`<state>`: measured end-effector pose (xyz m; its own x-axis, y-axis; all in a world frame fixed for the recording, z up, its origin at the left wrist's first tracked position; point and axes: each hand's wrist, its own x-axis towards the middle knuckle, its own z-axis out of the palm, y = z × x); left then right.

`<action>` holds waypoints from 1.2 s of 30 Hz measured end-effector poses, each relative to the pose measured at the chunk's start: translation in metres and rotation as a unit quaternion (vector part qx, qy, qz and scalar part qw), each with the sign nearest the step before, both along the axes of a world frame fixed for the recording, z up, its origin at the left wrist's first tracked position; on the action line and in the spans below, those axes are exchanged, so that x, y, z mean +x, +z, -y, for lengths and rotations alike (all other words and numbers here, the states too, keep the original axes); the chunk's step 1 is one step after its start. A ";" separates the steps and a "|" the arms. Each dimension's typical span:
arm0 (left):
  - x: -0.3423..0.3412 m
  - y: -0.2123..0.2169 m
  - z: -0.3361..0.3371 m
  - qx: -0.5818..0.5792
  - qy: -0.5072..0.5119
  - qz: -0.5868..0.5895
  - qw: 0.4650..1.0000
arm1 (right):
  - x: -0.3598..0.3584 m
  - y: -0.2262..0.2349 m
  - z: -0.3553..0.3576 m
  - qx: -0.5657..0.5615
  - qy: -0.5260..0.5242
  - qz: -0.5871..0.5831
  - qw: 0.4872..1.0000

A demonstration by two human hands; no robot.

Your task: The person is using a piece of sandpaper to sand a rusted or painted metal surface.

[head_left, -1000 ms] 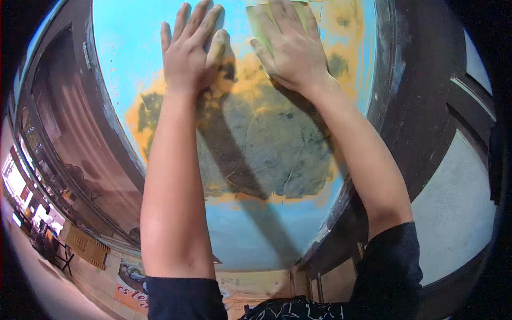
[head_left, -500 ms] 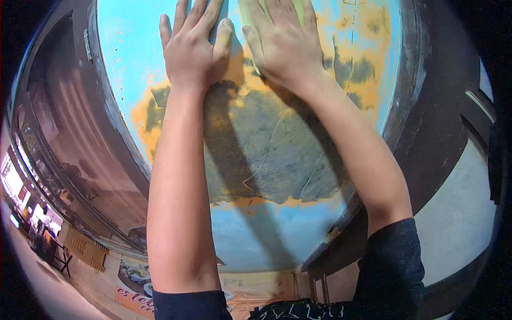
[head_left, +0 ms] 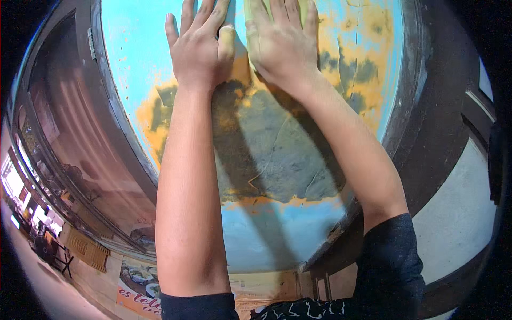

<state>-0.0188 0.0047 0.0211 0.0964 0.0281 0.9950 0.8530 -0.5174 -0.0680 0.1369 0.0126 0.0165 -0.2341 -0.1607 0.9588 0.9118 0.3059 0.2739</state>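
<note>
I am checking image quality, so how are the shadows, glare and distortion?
Head view, middle: dark shadows fall on the painted panel between the forearms; head view, far left: a bright area looks washed out; head view, rim: straight edges bend, corners go black.

The head view looks from the left of two fisheye cameras worn on the person's head, facing a blue, orange and grey panel (head_left: 285, 146) near enough that it runs off the frame at 12 o'clock. Close below the lens, the left forearm (head_left: 189, 186) enters from 7 o'clock and the right forearm (head_left: 358, 141) from 4, while the curved rim takes in a distant tan ridged object (head_left: 85, 246) at 8.
</note>
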 end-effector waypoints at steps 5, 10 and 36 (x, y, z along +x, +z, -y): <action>0.000 0.002 0.014 -0.054 -0.054 -0.017 0.997 | 0.016 -0.002 0.004 -0.043 -0.025 -0.056 0.997; -0.060 -0.021 -0.039 0.142 0.003 -0.041 0.989 | 0.015 -0.027 -0.040 0.186 0.160 0.042 0.969; -0.058 -0.025 -0.009 -0.016 0.032 0.005 0.999 | -0.008 0.020 0.011 -0.100 -0.084 -0.084 0.988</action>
